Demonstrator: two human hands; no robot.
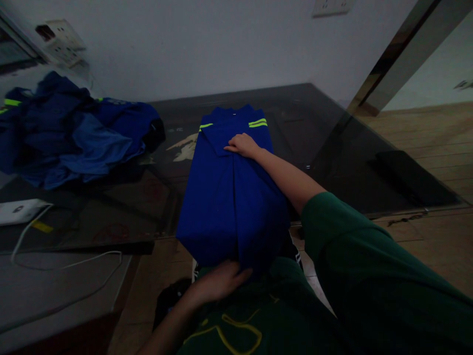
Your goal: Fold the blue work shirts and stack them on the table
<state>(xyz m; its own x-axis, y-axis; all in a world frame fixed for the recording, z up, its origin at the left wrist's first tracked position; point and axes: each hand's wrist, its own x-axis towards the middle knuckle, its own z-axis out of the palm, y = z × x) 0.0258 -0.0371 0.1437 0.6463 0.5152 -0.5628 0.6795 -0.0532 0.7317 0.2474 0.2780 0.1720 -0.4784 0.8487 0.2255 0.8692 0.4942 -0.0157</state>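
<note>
A blue work shirt with yellow-green stripes lies face down or folded lengthwise, its collar end away from me and its near end hanging over the table edge. My right hand rests on its upper middle, fingers curled on the end of a folded-in sleeve. Down at the near end, close to my body, my left hand has its fingers closed at the shirt's lower edge. That hand is slightly blurred, and the cloth under its fingers is partly hidden.
The dark glossy table stands against a wall. A heap of blue clothes lies at the left. Nearer are a white device and a white cable. A dark flat object lies at the right.
</note>
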